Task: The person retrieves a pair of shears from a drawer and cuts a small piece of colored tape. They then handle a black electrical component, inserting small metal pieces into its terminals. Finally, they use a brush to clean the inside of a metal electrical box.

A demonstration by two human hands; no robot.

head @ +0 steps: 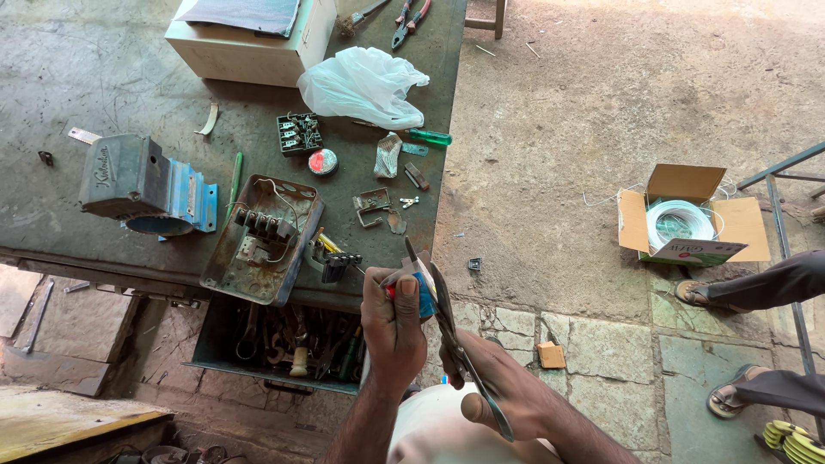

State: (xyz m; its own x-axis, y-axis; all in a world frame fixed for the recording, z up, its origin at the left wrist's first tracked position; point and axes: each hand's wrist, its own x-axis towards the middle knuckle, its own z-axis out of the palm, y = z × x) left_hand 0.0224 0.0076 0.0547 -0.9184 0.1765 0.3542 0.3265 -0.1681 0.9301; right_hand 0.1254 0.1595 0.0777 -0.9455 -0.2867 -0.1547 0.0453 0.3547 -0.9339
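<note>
My left hand [393, 322] is closed around a small blue and red object [424, 295], held up just past the front edge of the workbench [103, 60]. My right hand [507, 391] grips a pair of dark metal scissors [447, 322], their blades pointing up against the small object. On the bench just left of my hands lies a black terminal block [335, 262] with a yellow wire, beside a rusty open metal switch box [266, 241].
On the bench lie a blue-grey metal housing [142, 185], a white box [249, 43], a plastic bag [361, 86], pliers [408, 21] and small parts. A drawer of tools [284, 344] is open below. On the floor stands a cardboard box with white wire [687, 223]; another person's sandalled feet [730, 344] are at right.
</note>
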